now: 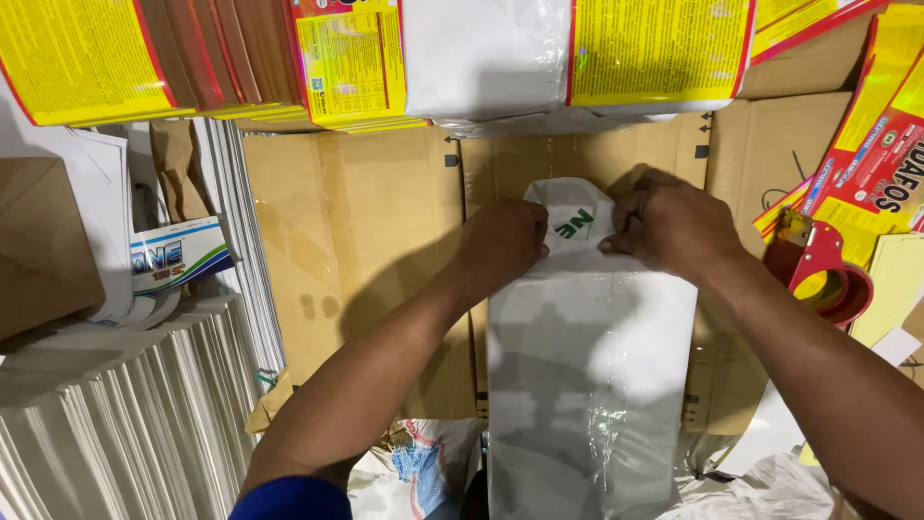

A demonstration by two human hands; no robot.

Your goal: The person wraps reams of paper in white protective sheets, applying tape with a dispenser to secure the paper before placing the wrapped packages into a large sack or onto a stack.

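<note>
The long white bundle wrapped in clear plastic film (589,366) lies lengthwise on the flattened brown cardboard covering the worktop (356,221); it looks light and fairly stiff, but the film is probably slippery, so its folded far end offers the surest hold. The left hand (505,243) and right hand (674,223) pinch that end, fingers closed on the white wrap. What the wrap holds cannot be made out.
</note>
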